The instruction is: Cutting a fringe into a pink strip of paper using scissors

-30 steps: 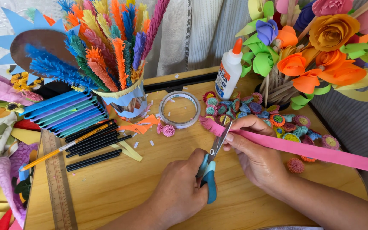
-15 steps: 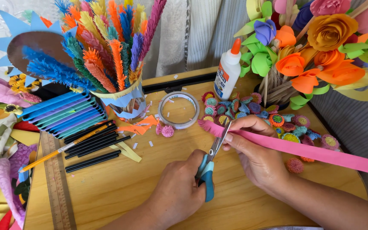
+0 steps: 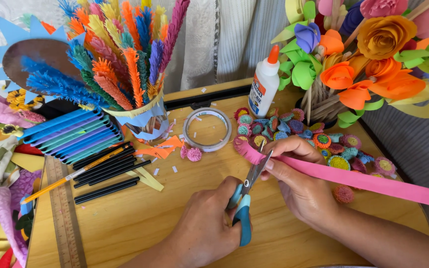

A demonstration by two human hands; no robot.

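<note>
**Scissors meet pink paper strip at a crowded craft table**

The left hand [image 3: 202, 228], nearer the camera, is closed around the blue handles of a pair of scissors [image 3: 247, 196], blades set against a long pink paper strip [image 3: 353, 179]. The right hand [image 3: 299, 178] pinches that strip just right of the blades; the strip runs off to the right, its fringed end curling left of them. On the wooden table [image 3: 140, 218], just beyond the hands, lie small rolled paper flowers [image 3: 294, 126], a ring of clear tape [image 3: 207, 129] and a white glue bottle [image 3: 265, 84]. Farther left stands a cup of feathery paper stems [image 3: 140, 119]; black pencils [image 3: 107, 166] lie near left.
</note>
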